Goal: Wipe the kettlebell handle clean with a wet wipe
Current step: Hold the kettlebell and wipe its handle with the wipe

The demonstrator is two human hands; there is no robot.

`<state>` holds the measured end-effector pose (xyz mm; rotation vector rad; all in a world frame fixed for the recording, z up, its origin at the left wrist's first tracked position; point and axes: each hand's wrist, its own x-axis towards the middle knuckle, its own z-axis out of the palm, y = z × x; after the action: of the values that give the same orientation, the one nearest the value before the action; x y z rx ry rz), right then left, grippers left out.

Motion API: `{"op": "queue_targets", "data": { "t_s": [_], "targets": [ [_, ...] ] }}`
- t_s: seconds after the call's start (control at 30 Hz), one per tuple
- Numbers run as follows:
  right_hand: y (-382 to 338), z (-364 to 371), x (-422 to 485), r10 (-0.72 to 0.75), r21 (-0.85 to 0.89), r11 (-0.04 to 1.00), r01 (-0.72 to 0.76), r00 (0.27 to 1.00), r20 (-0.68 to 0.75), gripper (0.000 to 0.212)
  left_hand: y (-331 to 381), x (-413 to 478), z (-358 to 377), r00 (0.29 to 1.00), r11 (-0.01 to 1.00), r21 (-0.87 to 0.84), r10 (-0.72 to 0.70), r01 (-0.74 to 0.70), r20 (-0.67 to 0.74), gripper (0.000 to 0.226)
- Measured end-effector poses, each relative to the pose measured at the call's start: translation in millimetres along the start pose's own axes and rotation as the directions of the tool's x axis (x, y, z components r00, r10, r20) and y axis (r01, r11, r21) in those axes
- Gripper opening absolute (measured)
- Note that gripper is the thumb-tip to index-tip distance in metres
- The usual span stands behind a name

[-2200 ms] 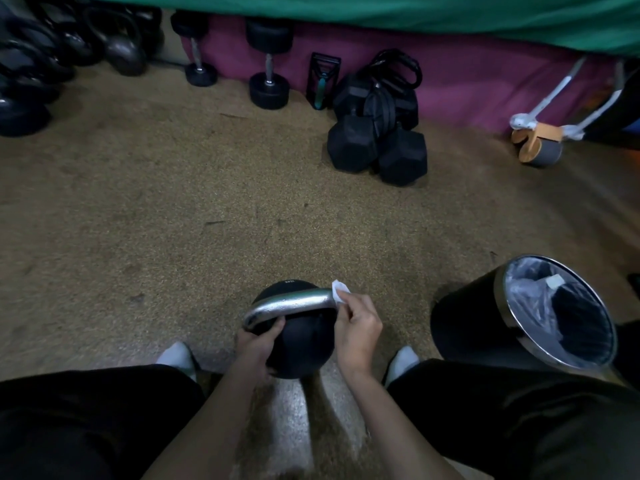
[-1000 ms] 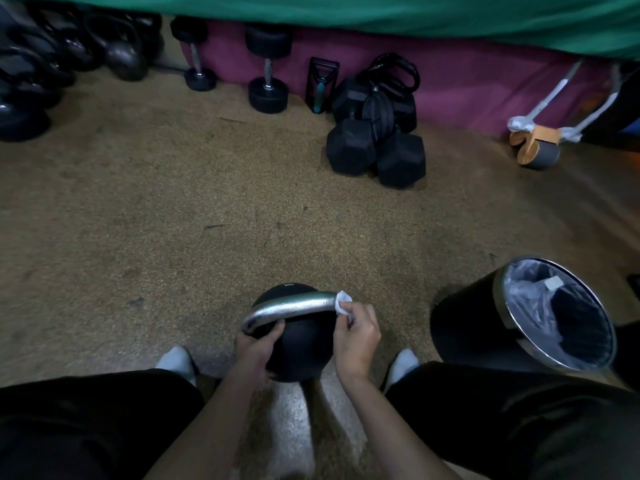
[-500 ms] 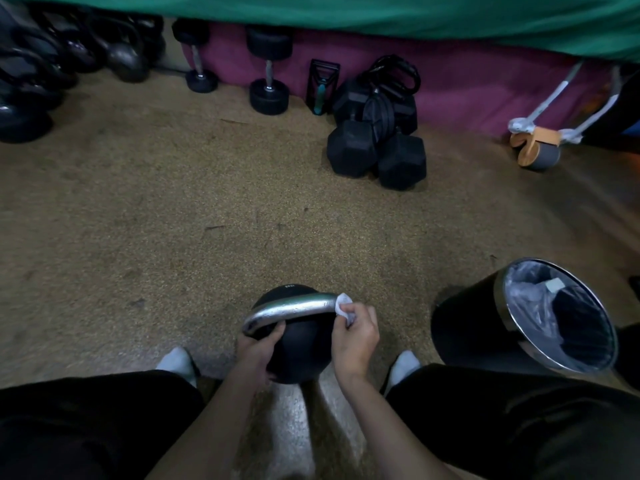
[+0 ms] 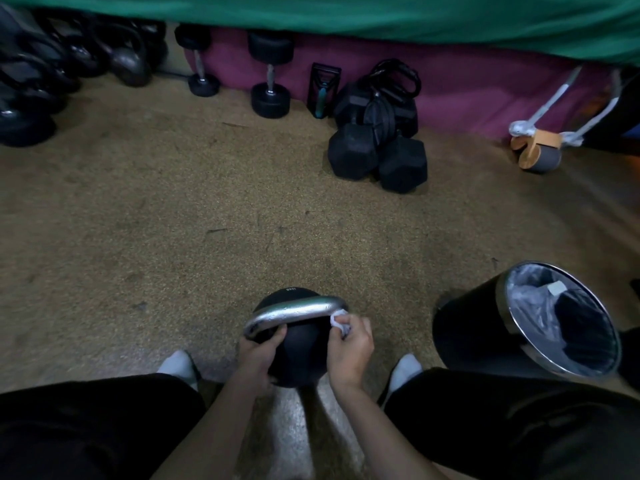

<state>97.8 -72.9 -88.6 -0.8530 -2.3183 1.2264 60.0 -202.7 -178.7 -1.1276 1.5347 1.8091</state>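
Pinched in the right hand (image 4: 349, 348), a small crumpled white wet wipe (image 4: 338, 321) presses against the right end of the silver handle (image 4: 294, 314), just where the bar curves down toward the ball. That grip is narrow, fingertips bunched on the wipe. The left hand (image 4: 258, 355) has a closed grip on the handle's left leg, fingers curled around the metal and resting on the black kettlebell (image 4: 299, 355). The kettlebell stands upright on the speckled tan floor (image 4: 173, 220), between the person's two white-socked feet and knees in dark trousers.

To the right, near the kettlebell but apart from it, a black bin (image 4: 485, 334) with a clear liner leans its mouth toward the camera. Far back along the purple wall lie hex dumbbells (image 4: 377, 157), two round dumbbells, and a cluster of dark kettlebells at far left.
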Motion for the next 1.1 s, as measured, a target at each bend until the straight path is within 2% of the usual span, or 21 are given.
{"op": "queue_targets", "data": {
  "t_s": [0.17, 0.3, 0.37, 0.53, 0.67, 0.77, 0.87, 0.97, 1.1],
  "targets": [
    [-4.2, -1.8, -0.4, 0.012, 0.036, 0.999, -0.011, 0.999, -0.038, 0.022, 4.3, -3.8, 0.1, 1.000, 1.000, 0.019, -0.020, 0.020, -0.002, 0.086],
    [-11.5, -3.7, -3.1, -0.038, 0.043, 0.998, 0.039, 0.999, -0.026, 0.022, 2.8, -1.8, 1.9, 0.999, 0.999, 0.015, -0.040, 0.040, -0.005, 0.081],
    [-14.3, -4.5, -0.9, -0.049, 0.048, 0.998, 0.050, 0.998, -0.036, 0.021, 1.8, -0.6, 2.4, 0.999, 0.999, 0.014, -0.038, 0.038, -0.002, 0.081],
    [-11.0, -6.3, 5.3, 0.035, 0.049, 0.998, -0.032, 0.997, -0.070, 0.019, 1.5, -0.2, 0.7, 1.000, 1.000, 0.014, -0.025, 0.025, -0.010, 0.086],
    [-16.6, -10.6, 3.0, -0.044, 0.007, 0.999, 0.044, 0.999, -0.028, 0.020, -3.1, 7.7, 0.6, 0.999, 0.999, 0.023, -0.033, 0.033, -0.011, 0.114],
    [-25.9, -13.5, 6.7, -0.091, 0.010, 0.996, 0.091, 0.996, 0.012, 0.018, 1.3, 1.9, 0.5, 1.000, 0.999, 0.012, -0.029, 0.029, 0.005, 0.090],
    [-29.5, -15.0, 16.2, -0.088, 0.011, 0.996, 0.088, 0.995, 0.042, 0.021, 1.1, 2.0, -0.2, 0.999, 0.999, 0.022, -0.036, 0.036, -0.003, 0.082],
    [-28.7, -17.7, 21.5, -0.078, -0.028, 0.996, 0.080, 0.994, 0.073, 0.024, 0.0, 3.1, -0.6, 0.999, 0.999, 0.015, -0.048, 0.048, 0.006, 0.089],
    [-32.9, -20.2, 19.3, -0.145, -0.076, 0.985, 0.157, 0.980, 0.139, 0.024, -5.1, 14.5, -1.3, 1.000, 0.999, 0.019, -0.027, 0.027, 0.003, 0.110]
  ]
}}
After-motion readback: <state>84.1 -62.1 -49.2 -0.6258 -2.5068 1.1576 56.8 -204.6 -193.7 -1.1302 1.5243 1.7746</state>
